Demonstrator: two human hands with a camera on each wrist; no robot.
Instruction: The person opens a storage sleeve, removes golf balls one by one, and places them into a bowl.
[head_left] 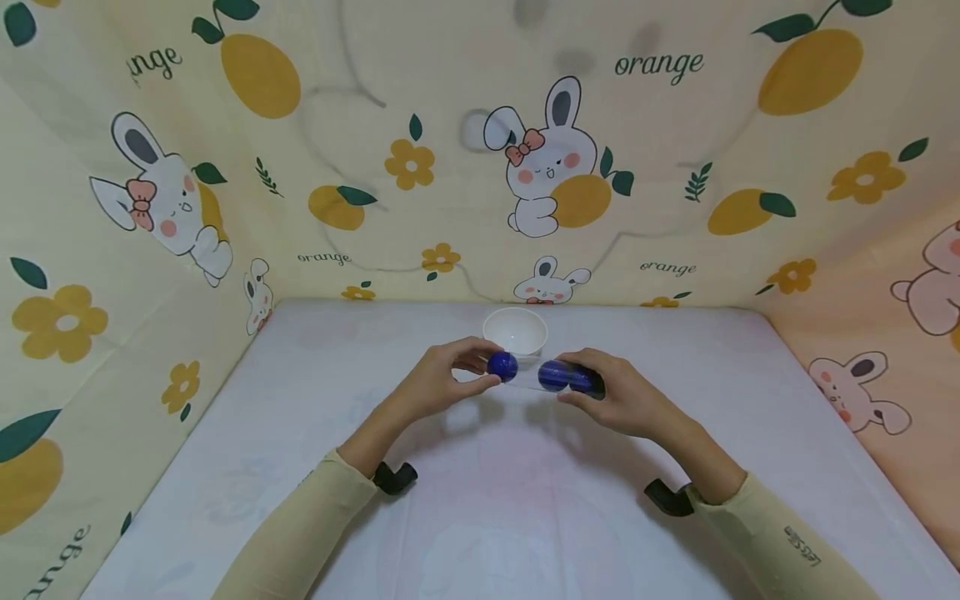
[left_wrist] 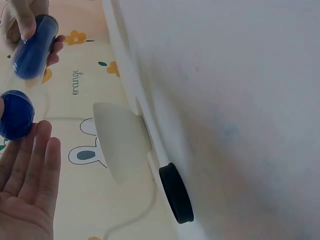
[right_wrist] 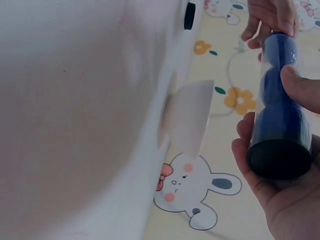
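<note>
My right hand [head_left: 626, 396] grips a clear tube [right_wrist: 280, 125] with a dark end cap [right_wrist: 279, 159], thumb on one side and fingers round the other. Blue balls [head_left: 555, 376] sit in a row inside it. At the tube's far end, my left hand [head_left: 438, 379] pinches a blue ball [head_left: 502, 367] between thumb and fingertips. In the left wrist view that ball [left_wrist: 17, 115] shows a glossy surface, and the thumb is mostly cut off by the frame. Both hands hold these above the table, just in front of a white bowl [head_left: 516, 332].
A round black lid [left_wrist: 176, 194] lies on the white-covered table [head_left: 480, 517] near the bowl, hidden in the head view. Cloth walls [head_left: 450, 200] printed with rabbits and oranges enclose the table at the back and both sides.
</note>
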